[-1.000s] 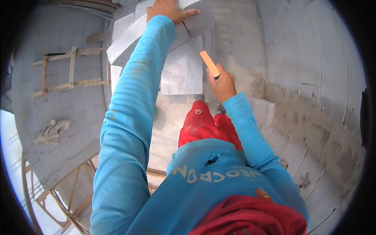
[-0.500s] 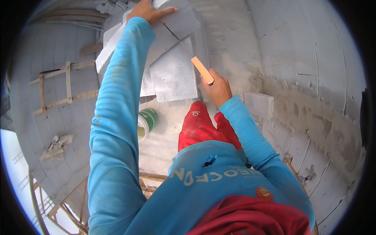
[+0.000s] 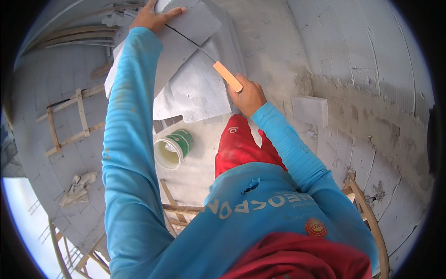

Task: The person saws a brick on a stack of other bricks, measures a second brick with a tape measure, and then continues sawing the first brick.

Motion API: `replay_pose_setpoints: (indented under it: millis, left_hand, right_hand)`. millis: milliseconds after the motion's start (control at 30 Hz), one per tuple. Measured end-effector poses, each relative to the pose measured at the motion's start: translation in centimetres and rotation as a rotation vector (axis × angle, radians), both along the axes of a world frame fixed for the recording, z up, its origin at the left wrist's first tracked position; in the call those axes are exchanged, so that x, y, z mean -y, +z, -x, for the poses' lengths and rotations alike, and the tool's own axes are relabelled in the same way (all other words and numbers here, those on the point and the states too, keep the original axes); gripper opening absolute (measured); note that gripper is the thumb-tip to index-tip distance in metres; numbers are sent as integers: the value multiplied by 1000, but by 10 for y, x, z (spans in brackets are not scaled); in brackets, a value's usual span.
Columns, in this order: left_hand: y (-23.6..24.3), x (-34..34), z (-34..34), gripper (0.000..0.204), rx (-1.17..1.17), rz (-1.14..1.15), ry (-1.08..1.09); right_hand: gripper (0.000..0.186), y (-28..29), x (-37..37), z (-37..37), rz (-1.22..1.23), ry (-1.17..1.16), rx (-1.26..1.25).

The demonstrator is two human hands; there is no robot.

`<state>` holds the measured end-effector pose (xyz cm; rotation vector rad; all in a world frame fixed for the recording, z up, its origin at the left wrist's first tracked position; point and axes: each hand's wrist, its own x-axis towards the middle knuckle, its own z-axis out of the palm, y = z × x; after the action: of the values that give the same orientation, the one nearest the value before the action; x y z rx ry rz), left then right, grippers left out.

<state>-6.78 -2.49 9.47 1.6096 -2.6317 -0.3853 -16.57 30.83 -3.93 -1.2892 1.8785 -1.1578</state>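
Observation:
Spread on a pale grey block (image 3: 195,21) at upper left, my left hand (image 3: 153,17) has its thumb stretched out along the top, fingers partly out of view. My right hand (image 3: 247,96) is closed on the orange handle (image 3: 226,76) of a handsaw, whose thin dark blade (image 3: 182,35) reaches across the block toward my left hand. More pale blocks (image 3: 195,88) lie stacked beneath, beside my red-trousered legs.
A green-and-white bucket (image 3: 182,142) stands on the concrete floor left of my legs. A wooden lattice (image 3: 82,111) and crumpled sheet (image 3: 74,188) are at left. A block wall (image 3: 357,42) rises at right, with a loose block (image 3: 310,110) beside it and timber (image 3: 369,214) lower down.
My hands, saw and blocks appear further left as the view shifts, and the bucket has come into sight. The saw handle shifts slightly along the blade's line; my left hand stays on the block.

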Motion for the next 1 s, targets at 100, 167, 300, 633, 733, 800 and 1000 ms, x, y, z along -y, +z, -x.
replay_pose_setpoints:
  millis: [100,167,300,633,733,800,1000]
  left_hand:
    - [-10,2,12,116,3,-14,-17]
    - [-11,9,3,117,29,-9,-20]
    - [-10,12,-4,117,37,-4,-9]
    - [11,-25,23,112,157,33,19]
    - [7,-39,10,109,176,164,23]
    - [-5,-43,-2,107,106,251,-3]
    - [6,-107,23,101,276,321,50]
  right_hand:
    - [23,5,-11,0,-126,-8,47]
    - [23,10,-49,0,-131,7,73]
    - [20,20,-145,11,-139,-10,90]
    - [24,-7,-11,11,-52,19,112]
    - [17,26,-54,13,-160,44,123]
    - [19,26,-107,18,-102,32,151]
    - [17,30,-126,21,-93,18,116]
